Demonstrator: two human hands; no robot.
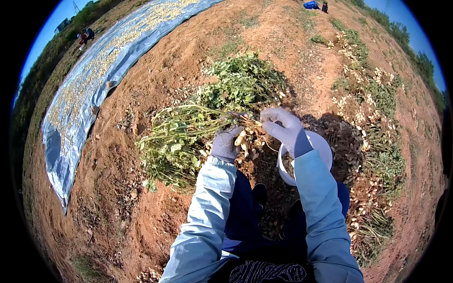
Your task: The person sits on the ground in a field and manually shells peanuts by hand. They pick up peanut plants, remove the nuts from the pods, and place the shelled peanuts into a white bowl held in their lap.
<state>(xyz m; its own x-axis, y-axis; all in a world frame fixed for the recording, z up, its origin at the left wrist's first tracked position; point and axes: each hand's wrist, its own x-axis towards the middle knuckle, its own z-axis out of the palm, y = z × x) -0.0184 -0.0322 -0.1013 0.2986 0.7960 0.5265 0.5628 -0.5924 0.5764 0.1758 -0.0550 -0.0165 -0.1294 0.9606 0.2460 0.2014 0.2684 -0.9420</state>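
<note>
My left hand (pixel 226 143), in a grey knit glove, is closed around the stems of a pulled peanut plant (pixel 180 129). The plant's leafy stems stretch to the left, while its roots and peanut pods (pixel 241 139) hang between my hands. My right hand (pixel 281 125), gloved the same way, is at the roots with thumb and fingers curled; whether it pinches a pod or root, I cannot tell. Below my right wrist stands a white plastic bucket (pixel 320 145) with peanuts (pixel 288 164) inside, partly hidden by my sleeve.
A heap of peanut plants (pixel 244 81) lies just ahead. Along the right runs a row of uprooted plants with pods (pixel 382 141). At the left, a tarp (pixel 85 131) bears spread peanuts. A person (pixel 86 35) is far off at upper left; a blue item (pixel 311 5) lies far ahead.
</note>
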